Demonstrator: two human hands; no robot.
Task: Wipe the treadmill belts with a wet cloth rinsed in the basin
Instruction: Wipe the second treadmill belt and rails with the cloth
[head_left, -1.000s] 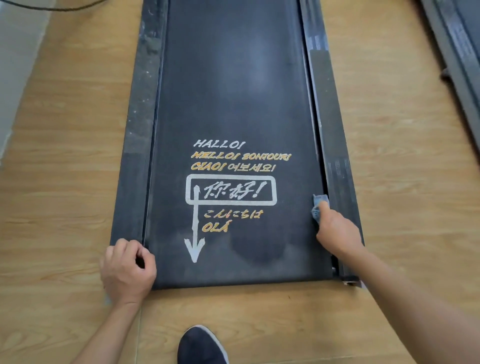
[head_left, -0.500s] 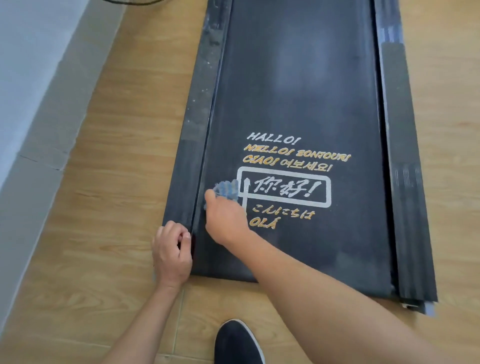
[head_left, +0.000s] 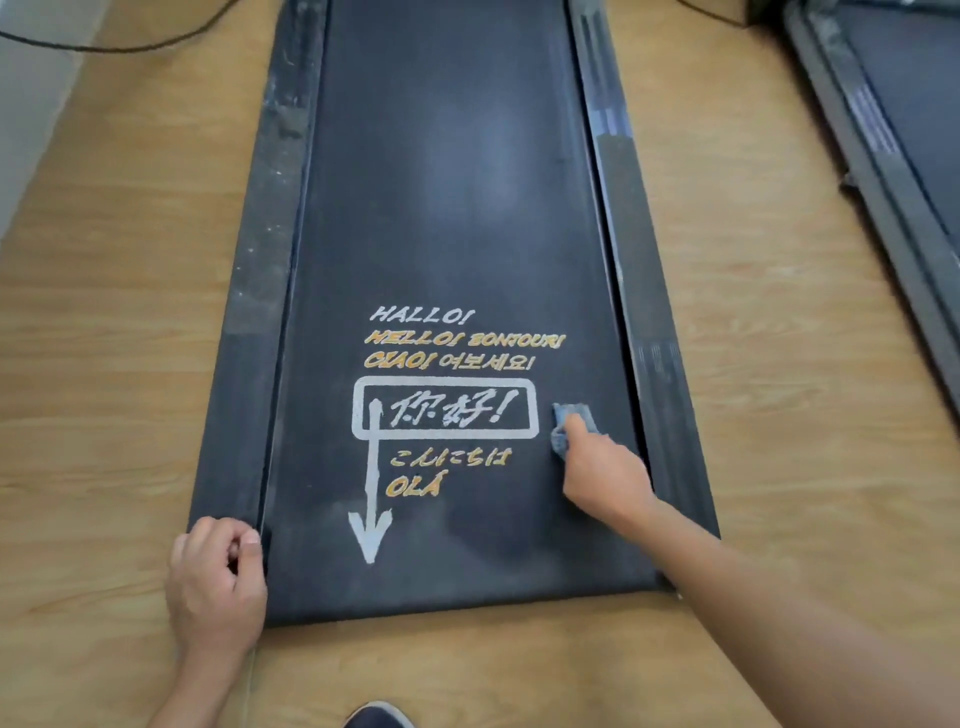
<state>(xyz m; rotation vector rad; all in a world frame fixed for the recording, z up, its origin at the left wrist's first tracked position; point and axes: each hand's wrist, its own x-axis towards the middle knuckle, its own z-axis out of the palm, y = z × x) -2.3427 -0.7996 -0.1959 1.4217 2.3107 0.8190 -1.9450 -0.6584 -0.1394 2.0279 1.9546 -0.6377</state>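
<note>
Pressing cloth (head_left: 570, 415) beneath right grip (head_left: 605, 475), on belt (head_left: 457, 208)

Gym-like room: treadmill belt (head_left: 457, 208), second treadmill (head_left: 914, 135) alongside, wood-look floor (head_left: 130, 364).

We are sweeping our right hand (head_left: 602, 470) and the blue cloth (head_left: 569, 423) back across the belt (head_left: 457, 208). Half a second ago they were at its left edge beside the white box (head_left: 444, 382); now they are pressing just right of it, near the right rail (head_left: 660, 415).
</note>
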